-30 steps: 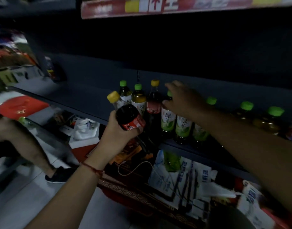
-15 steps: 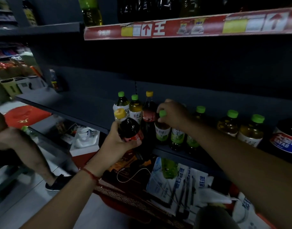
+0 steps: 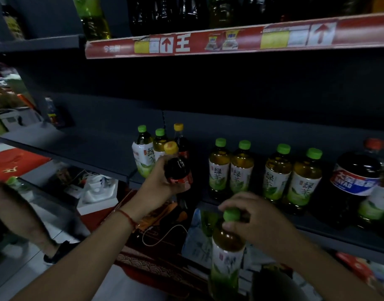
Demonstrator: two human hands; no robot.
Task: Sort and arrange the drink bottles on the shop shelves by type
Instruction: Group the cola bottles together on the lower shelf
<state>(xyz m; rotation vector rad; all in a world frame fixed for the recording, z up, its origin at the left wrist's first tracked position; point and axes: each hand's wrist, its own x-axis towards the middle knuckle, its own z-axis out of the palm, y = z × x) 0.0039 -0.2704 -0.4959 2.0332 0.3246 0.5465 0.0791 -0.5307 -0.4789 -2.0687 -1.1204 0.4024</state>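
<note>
My left hand [image 3: 158,181] grips a dark cola bottle [image 3: 178,168] with a yellow cap and red label, held upright at the front edge of the dark shelf [image 3: 84,146]. My right hand [image 3: 258,220] grips the neck of a green tea bottle [image 3: 227,253] with a green cap, held below and in front of the shelf edge. On the shelf stand two green tea bottles [image 3: 144,155] and a yellow-capped dark bottle [image 3: 180,137] behind my left hand. Several more green tea bottles [image 3: 278,174] stand in a row to the right.
A large dark bottle with a blue and red label [image 3: 356,183] stands at the right of the row. An upper shelf with a red price strip [image 3: 230,40] carries big bottles. Below lie bags and boxes [image 3: 199,242]. Another person's arm and leg [image 3: 19,213] are at the left.
My right hand has lifted one green tea bottle off the shelf and brought it down and toward me, leaving a gap in the row. The left hand keeps holding the cola bottle.
</note>
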